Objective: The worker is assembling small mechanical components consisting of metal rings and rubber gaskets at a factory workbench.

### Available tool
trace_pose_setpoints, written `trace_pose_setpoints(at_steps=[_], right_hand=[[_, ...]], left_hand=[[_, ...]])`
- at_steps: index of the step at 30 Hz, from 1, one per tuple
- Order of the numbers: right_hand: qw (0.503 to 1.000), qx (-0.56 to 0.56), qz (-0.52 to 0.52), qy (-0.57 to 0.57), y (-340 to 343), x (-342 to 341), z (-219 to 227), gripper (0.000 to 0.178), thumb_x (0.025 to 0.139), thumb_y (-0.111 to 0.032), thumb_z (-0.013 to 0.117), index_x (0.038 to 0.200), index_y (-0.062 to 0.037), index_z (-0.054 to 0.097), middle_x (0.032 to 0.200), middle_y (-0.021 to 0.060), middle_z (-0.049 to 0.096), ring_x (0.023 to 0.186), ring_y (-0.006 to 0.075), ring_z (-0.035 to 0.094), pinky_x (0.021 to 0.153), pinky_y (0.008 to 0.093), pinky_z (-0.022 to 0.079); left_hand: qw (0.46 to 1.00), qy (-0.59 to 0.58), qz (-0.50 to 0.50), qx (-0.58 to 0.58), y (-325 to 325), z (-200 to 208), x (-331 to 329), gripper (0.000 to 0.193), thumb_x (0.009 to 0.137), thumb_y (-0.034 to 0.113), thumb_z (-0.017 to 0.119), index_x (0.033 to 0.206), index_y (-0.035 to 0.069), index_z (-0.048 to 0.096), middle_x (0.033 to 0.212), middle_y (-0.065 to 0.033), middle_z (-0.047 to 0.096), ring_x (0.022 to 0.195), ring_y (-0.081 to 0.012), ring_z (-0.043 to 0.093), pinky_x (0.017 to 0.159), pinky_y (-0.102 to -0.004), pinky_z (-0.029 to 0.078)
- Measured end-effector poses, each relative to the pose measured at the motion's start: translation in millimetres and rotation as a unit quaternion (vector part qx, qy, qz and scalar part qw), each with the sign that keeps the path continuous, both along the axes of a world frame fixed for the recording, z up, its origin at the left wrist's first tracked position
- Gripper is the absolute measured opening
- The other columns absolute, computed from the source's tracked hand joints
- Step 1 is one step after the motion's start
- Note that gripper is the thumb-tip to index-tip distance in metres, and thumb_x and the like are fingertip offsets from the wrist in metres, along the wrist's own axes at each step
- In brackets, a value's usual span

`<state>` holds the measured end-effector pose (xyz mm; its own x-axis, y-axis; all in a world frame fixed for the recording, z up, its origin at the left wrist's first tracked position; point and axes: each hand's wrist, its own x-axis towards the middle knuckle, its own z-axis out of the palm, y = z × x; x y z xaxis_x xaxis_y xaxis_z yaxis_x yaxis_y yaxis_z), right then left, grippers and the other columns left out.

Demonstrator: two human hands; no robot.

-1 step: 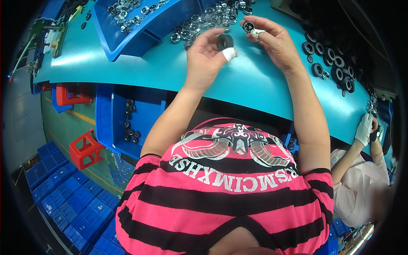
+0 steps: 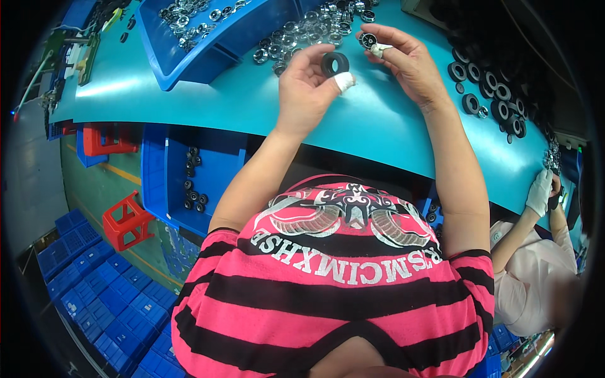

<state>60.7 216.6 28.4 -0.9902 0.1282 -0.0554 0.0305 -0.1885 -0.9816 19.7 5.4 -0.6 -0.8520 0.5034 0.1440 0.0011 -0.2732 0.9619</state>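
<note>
My left hand pinches black rubber ring above teal table; my right hand grips small round metal bearing. Parts apart, unjoined.

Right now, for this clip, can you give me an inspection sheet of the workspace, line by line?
Surface: teal worktable, bare in front of the hands.
Job's things: black ring in the left hand; small round metal part in the right hand.
Clutter: pile of metal rings behind the hands; black rings spread at the right; blue bin holding more metal parts.
Grippers: both hands pinch their parts above the table; white tape on the left thumb.
Cables: nothing seen.
Surroundings: red stool, blue crates on the floor, another person in a white glove at the right.
</note>
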Motion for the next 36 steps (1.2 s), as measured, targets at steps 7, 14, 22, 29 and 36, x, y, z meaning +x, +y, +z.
trace_pose_setpoints(at_steps=[7,14,22,29,36], right_hand=[[0.998,0.047,0.008,-0.027,2,-1,-5,0.044,0.087,-0.010,0.068,0.130,-0.0058,0.066,0.116,0.0061,0.069,0.102,0.0127,0.063,0.095,0.0277,0.050],[0.996,0.079,0.020,-0.024,0,1,1,0.042,0.084,-0.007,0.070,0.126,-0.0050,0.068,0.110,0.0041,0.071,0.097,0.0119,0.064,0.093,0.0277,0.051],[0.979,0.189,0.003,0.072,-18,5,4,0.037,0.076,-0.006,0.078,0.113,-0.0067,0.073,0.092,-0.0009,0.069,0.083,0.0071,0.064,0.078,0.0248,0.054],[0.914,0.354,-0.032,0.196,-24,8,11,0.031,0.073,0.000,0.077,0.103,-0.0078,0.074,0.092,0.0037,0.067,0.073,0.0129,0.067,0.068,0.0260,0.056],[0.911,0.370,-0.047,0.176,-32,10,13,0.030,0.073,0.002,0.076,0.102,-0.0070,0.073,0.090,0.0042,0.066,0.075,0.0145,0.068,0.067,0.0284,0.057]], left_hand=[[0.968,0.166,0.115,-0.146,6,1,4,0.050,0.072,0.011,0.088,0.116,0.003,0.065,0.099,-0.0025,0.054,0.074,-0.0089,0.054,0.064,-0.0227,0.048],[0.983,0.132,0.080,-0.102,4,4,5,0.046,0.084,0.006,0.079,0.125,-0.002,0.060,0.111,-0.0052,0.057,0.096,-0.0141,0.065,0.081,-0.0262,0.056],[0.975,-0.141,-0.126,0.120,2,6,-3,0.051,0.097,0.015,0.065,0.143,0.000,0.049,0.134,-0.0113,0.060,0.125,-0.0225,0.058,0.108,-0.0435,0.047],[0.979,-0.142,-0.107,0.098,0,2,-3,0.053,0.097,0.015,0.065,0.144,0.000,0.047,0.136,-0.0103,0.058,0.122,-0.0208,0.058,0.106,-0.0409,0.047],[0.980,-0.138,-0.113,0.088,1,3,-2,0.048,0.099,0.010,0.060,0.144,-0.002,0.046,0.128,-0.0097,0.061,0.115,-0.0170,0.060,0.102,-0.0336,0.048]])
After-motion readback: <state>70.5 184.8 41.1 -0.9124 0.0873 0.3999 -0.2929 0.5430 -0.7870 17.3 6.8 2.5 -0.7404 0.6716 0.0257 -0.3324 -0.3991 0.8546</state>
